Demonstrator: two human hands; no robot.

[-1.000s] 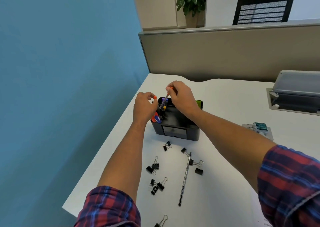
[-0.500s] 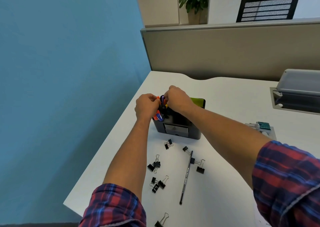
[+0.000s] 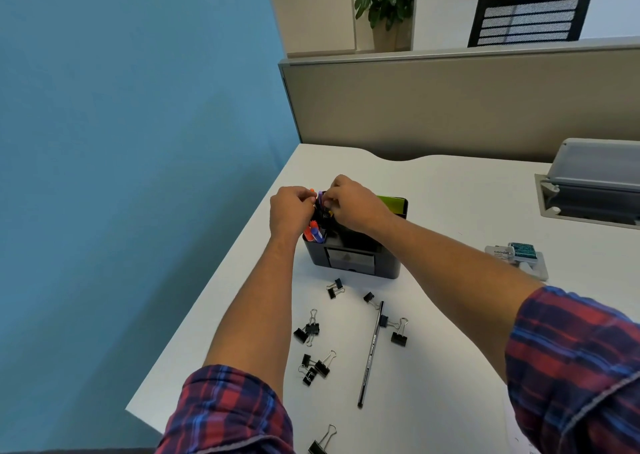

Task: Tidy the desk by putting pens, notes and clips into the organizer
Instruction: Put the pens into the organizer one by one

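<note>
A person in rolled-up red-and-blue plaid sleeves works with both hands over a black plastic desk organizer (image 3: pixel 353 261) standing on a white desk (image 3: pixel 450 211). The left hand (image 3: pixel 290 209) and right hand (image 3: pixel 353 204) meet above the organizer's left pen compartment, each with fingers curled in around the tops of the coloured pens (image 3: pixel 320 199) standing there; an orange tip and a purple tip show between the knuckles, though exactly which pen each hand pinches cannot be told. More red and blue pens (image 3: pixel 313 231) stand in the front-left corner slot, and a pad of green sticky notes (image 3: pixel 391 202) rises from the back-right compartment. A small grey drawer (image 3: pixel 349 258) sits in the organizer's front face. On the desk nearer the person, a long black pen (image 3: pixel 370 353) lies lengthwise, with black binder clips (image 3: pixel 311 329) scattered on either side of it, one touching its upper end. To the right lie a small stapler and teal box of staples (image 3: pixel 517 254). A grey cable tray with its lid raised (image 3: pixel 588 190) is set into the desk at far right.
</note>
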